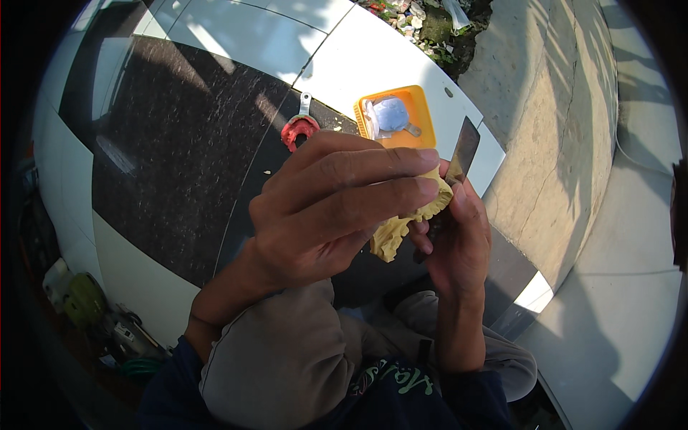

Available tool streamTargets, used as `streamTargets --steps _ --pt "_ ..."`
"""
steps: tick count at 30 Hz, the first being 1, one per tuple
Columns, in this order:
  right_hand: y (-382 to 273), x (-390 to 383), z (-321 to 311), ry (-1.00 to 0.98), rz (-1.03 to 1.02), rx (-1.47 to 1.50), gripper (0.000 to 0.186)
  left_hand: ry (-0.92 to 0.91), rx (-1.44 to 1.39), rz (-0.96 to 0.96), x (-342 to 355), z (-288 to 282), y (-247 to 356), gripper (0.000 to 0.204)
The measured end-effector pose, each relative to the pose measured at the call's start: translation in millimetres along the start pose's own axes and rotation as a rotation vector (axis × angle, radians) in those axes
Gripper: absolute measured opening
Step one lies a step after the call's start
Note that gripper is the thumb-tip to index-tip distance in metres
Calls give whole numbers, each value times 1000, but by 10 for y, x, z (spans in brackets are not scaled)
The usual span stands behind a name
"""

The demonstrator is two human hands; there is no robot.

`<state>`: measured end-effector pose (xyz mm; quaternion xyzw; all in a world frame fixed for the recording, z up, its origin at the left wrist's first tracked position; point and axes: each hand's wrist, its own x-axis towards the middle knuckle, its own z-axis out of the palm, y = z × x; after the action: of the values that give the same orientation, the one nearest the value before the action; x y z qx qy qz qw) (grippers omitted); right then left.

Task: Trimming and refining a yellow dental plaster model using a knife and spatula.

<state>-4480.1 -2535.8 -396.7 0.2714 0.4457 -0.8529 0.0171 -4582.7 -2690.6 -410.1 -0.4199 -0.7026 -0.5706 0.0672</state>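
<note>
Both hands are raised over my lap at the centre of the view. My left hand (315, 208) is closed on a pale yellow, tooth-ridged cast (390, 236), its long fingers lying across the top and partly hiding it. My right hand (462, 244) grips a metal knife (466, 147), blade pointing up, with the thumb against the cast's right side. The knife's handle is mostly hidden behind the fingers. Behind my hands on the tiles lie a metal tray with red material (294, 131) and an orange plastic box (423, 120) holding a pale blue item (390, 113) and a metal-handled piece.
Black and white tiles (158, 143) surround me. A concrete strip (545, 143) runs along the right, beside a patch of rubble and plants (430, 25) at the top. At lower left are a green power tool (82, 297) and several other items. Yellow crumbs lie near the red tray.
</note>
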Motion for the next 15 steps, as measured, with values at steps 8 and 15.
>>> streamTargets --steps 8,15 --pt "516 27 -330 127 48 -416 37 -141 -57 -318 -408 176 -240 36" --pt "1398 130 -956 302 69 -1062 23 -577 162 -522 -959 254 -611 37"
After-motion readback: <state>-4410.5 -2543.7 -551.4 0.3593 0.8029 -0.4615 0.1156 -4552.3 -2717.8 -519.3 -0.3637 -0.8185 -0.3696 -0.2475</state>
